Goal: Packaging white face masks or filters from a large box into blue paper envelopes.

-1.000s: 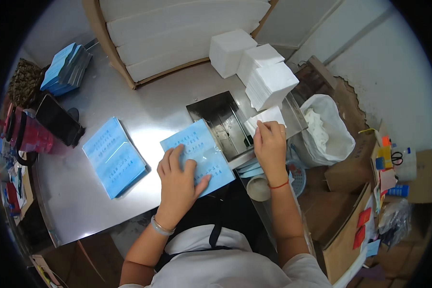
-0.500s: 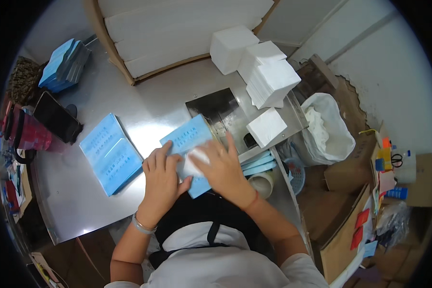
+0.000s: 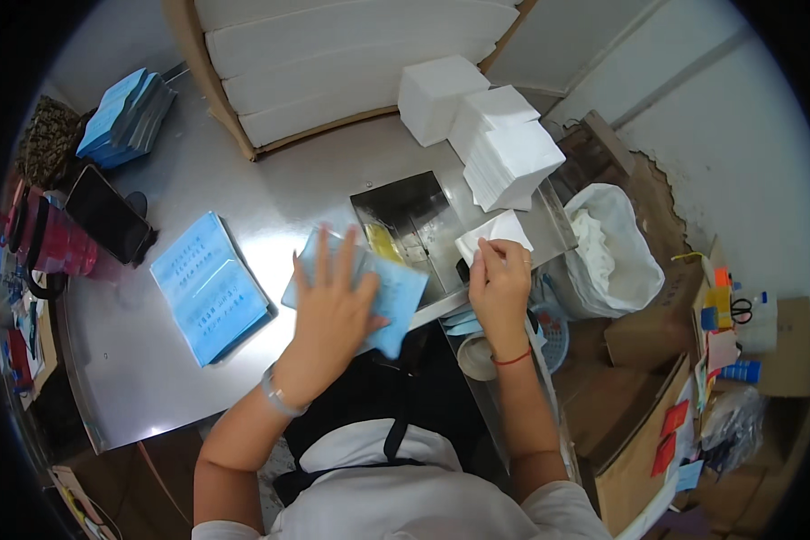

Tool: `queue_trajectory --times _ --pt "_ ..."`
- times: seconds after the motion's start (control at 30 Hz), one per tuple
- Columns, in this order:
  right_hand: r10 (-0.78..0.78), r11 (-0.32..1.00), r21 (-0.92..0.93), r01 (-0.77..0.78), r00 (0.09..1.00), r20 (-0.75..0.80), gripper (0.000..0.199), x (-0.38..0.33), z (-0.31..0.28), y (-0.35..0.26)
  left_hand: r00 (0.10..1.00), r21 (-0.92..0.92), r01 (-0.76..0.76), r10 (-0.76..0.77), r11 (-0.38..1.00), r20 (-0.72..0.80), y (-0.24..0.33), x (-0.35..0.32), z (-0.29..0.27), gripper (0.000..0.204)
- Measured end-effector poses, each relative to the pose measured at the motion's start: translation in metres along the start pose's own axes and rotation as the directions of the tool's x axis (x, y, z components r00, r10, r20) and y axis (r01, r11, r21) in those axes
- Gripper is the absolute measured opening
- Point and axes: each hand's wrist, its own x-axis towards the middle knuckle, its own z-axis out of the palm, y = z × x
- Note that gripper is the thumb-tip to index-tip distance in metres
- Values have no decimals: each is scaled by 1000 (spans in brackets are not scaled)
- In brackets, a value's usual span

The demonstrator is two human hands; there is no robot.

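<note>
Left hand (image 3: 333, 301) is down flat, fingers spread wide, palm pressing on a light blue packet (image 3: 382, 288) that lies on the steel table (image 3: 153, 378) just left of the small metal machine (image 3: 414, 216). Nothing gripped there, only held down. Right hand (image 3: 499, 283) is just right of that machine, fingertips pinched on the lower edge of a white folded tissue (image 3: 495, 229). Whether the tissue rests on the machine's ledge or hangs free in the fingers is hard to say from up here.

Behind the machine, stacks of white tissues (image 3: 499, 144) sit piled at angles, and behind those a big cardboard box (image 3: 333, 54) holds long white slabs. To the right of the machine, a white plastic bag (image 3: 616, 243) stands open, stuffed with crumpled white material. Well to the left of the machine, two more blue packets (image 3: 209, 286) lie side by side, overlapping. Far left of it a dark phone (image 3: 108, 214) lies near a red mug (image 3: 54, 247), and a further stack of blue packets (image 3: 126, 117) sits toward the back corner. Below the machine, by the right wrist, a roll of tape (image 3: 477, 355) peeks out, half hidden by the forearm.
</note>
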Motion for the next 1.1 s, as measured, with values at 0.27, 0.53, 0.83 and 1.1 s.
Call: queue_trajectory --times 0.27,0.53,0.83,1.1 --pt "-141 985 117 123 976 164 41 21 -29 27 987 -199 89 -60 976 146 6 -18 -14 46" --pt "-446 875 293 384 876 184 30 -29 -3 -87 997 -432 73 -50 899 65 -24 -13 -3 54" --pt "-59 991 -78 108 879 473 4 33 60 -40 980 -796 89 92 599 178 11 -31 -43 51" --pt "102 979 -180 -94 994 37 35 37 -7 65 872 129 449 -465 884 155 -95 -75 -52 112"
